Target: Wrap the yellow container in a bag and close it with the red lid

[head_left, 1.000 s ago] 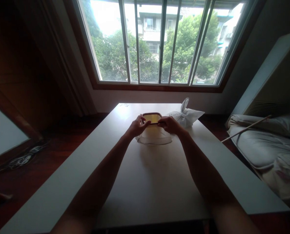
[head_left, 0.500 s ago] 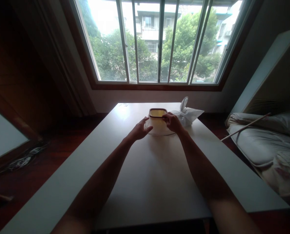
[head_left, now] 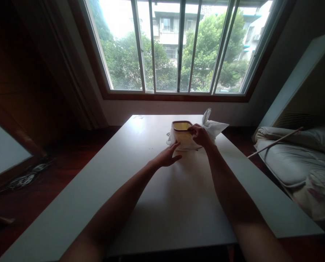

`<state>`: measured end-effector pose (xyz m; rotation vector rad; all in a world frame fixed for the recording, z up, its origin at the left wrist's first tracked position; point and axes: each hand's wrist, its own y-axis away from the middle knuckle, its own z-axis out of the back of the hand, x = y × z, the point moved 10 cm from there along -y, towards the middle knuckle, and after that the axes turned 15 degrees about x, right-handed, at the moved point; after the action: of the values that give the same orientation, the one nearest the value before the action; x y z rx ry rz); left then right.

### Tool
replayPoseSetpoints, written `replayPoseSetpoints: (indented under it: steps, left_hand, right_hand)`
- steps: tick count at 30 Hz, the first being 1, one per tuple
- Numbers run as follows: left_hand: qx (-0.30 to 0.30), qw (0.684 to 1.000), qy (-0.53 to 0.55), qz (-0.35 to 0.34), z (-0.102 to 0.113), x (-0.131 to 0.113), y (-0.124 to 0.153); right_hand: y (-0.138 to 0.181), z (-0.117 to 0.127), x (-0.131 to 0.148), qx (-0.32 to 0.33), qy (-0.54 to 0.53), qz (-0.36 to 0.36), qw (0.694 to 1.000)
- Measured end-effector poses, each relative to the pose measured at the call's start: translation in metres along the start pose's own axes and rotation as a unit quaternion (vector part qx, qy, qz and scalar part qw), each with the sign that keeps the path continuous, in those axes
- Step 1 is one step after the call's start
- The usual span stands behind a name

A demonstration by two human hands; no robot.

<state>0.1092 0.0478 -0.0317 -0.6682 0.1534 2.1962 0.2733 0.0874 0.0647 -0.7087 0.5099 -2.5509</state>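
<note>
A yellowish, see-through container (head_left: 184,139) with a rounded rectangular brown rim stands towards the far end of the white table (head_left: 157,189). Thin clear material, perhaps plastic, shows around its lower left side. My right hand (head_left: 201,134) pinches the rim at its right corner. In front of the container's left side is my left hand (head_left: 168,157), its fingers apart and the thumb pointing right. The fingertips are by the container's wall; whether they touch it I cannot tell. Just behind my right hand sits a knotted white plastic bag (head_left: 215,128), partly hidden.
A wide window (head_left: 166,78) lies beyond the table's far edge. To the right, a folded pale mattress (head_left: 296,153) has a thin stick (head_left: 277,142) across it. Cables (head_left: 28,179) lie on the dark red floor at left.
The container has shifted a little to the right with my right hand on its rim. My left hand has moved right and nearer to me, to the container's front.
</note>
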Motion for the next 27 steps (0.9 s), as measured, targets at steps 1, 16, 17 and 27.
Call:
replayPoseSetpoints:
  steps: [1, 16, 17, 27]
  left_hand:
    - [0.001, 1.000, -0.002, -0.004, -0.002, -0.002, 0.000]
    - [0.001, 0.999, -0.022, -0.037, -0.002, -0.010, 0.003]
    - [-0.005, 0.999, -0.024, -0.042, -0.001, -0.012, 0.003]
    - [-0.119, 0.991, 0.006, -0.055, 0.038, -0.025, 0.008]
  right_hand:
    - [0.001, 0.003, -0.002, -0.004, 0.001, -0.006, 1.000]
    - [0.010, 0.041, 0.011, 0.054, 0.134, -0.074, 0.987]
    - [0.008, 0.036, 0.020, 0.058, 0.125, -0.063, 0.988]
    - [0.006, 0.006, 0.036, 0.099, 0.150, -0.077, 0.981]
